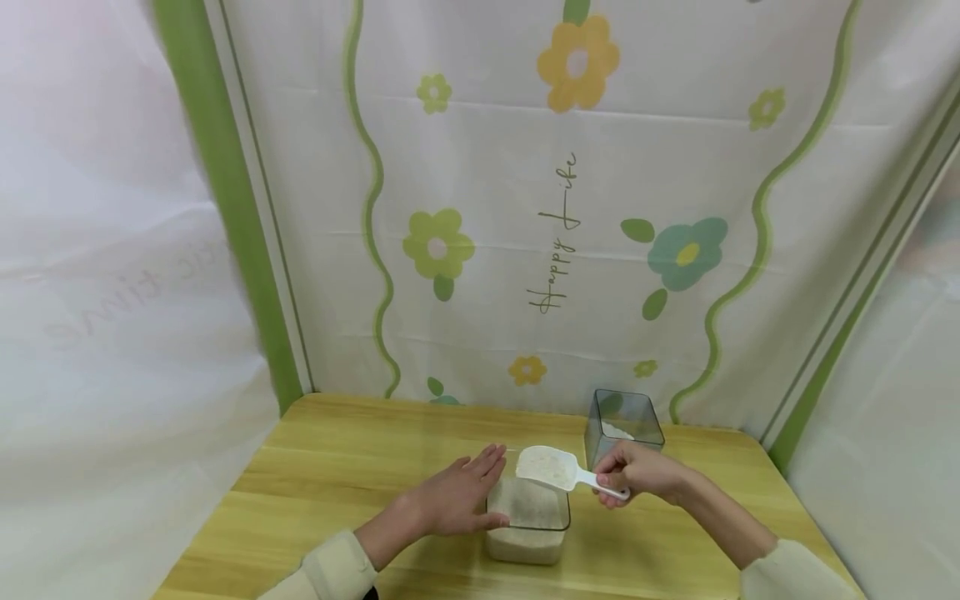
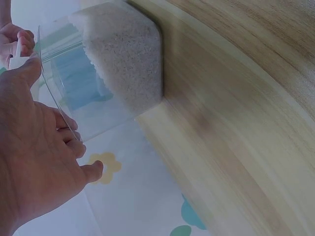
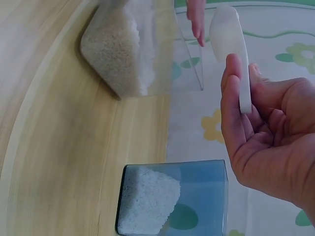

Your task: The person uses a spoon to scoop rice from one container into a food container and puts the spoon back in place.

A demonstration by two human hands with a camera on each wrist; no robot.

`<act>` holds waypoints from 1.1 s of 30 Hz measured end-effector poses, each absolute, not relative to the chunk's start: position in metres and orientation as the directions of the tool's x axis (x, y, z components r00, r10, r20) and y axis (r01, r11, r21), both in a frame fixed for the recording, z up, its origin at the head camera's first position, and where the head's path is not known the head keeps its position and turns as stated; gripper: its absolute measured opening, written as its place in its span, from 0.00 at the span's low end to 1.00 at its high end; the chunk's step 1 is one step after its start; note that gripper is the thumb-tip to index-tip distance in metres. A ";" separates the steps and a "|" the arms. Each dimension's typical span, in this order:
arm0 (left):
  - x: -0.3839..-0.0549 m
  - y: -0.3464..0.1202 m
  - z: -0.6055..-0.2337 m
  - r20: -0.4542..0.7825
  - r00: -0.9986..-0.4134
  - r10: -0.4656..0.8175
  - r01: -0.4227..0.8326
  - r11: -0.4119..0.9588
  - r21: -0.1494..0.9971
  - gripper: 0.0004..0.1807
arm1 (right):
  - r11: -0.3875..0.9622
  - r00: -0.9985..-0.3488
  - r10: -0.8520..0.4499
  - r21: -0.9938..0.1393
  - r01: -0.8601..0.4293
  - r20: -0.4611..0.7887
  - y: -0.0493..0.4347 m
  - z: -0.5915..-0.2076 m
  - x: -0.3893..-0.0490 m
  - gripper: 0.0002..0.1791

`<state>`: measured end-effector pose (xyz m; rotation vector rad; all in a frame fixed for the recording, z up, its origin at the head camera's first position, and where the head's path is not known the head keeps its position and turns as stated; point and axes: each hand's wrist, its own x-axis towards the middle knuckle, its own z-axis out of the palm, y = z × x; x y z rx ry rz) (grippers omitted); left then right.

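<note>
White plastic forms the scoop point(image 1: 550, 468), which sits low in the head view, a little right of centre, with pale grains in its bowl. The right hand point(image 1: 633, 471) grasps its handle, thumb on one side and fingers on the other. In that view the bowl overlaps the far part of the clear container point(image 1: 532, 528), at bottom centre, whose lower part holds rice point(image 3: 113, 46). At the container's left side rests the left hand point(image 1: 457, 496), fingers extended along the rim and thumb at the near corner, not clenched. Behind the right hand, toward the lower right, stands a blue-grey tinted container point(image 3: 206, 187) with white grains inside. Both containers stand on a wood-grain table point(image 1: 360, 450); beyond it, filling the upper frame, hangs a white flowered cloth point(image 1: 487, 167) lettered "Happy Life".
</note>
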<state>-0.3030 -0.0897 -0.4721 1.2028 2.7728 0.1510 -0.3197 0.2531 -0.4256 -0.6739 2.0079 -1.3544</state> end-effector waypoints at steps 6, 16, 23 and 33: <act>-0.304 -0.089 -0.473 -0.053 -0.680 0.731 0.721 0.681 0.128 0.47 | 0.318 -0.702 -0.690 -0.945 -0.077 -0.175 0.268 -0.421 -0.316 0.16; -0.298 -0.089 -0.469 -0.072 -0.679 0.731 0.717 0.681 0.148 0.47 | 0.297 -0.734 -0.648 -0.955 -0.001 -0.200 0.300 -0.415 -0.309 0.11; -0.297 -0.089 -0.471 -0.068 -0.684 0.727 0.712 0.684 0.159 0.47 | 0.272 -0.760 -0.623 -0.962 0.012 -0.185 0.321 -0.410 -0.307 0.12; -0.298 -0.088 -0.473 -0.065 -0.685 0.726 0.712 0.685 0.155 0.47 | 0.272 -0.800 -0.576 -0.962 0.007 -0.169 0.357 -0.404 -0.312 0.14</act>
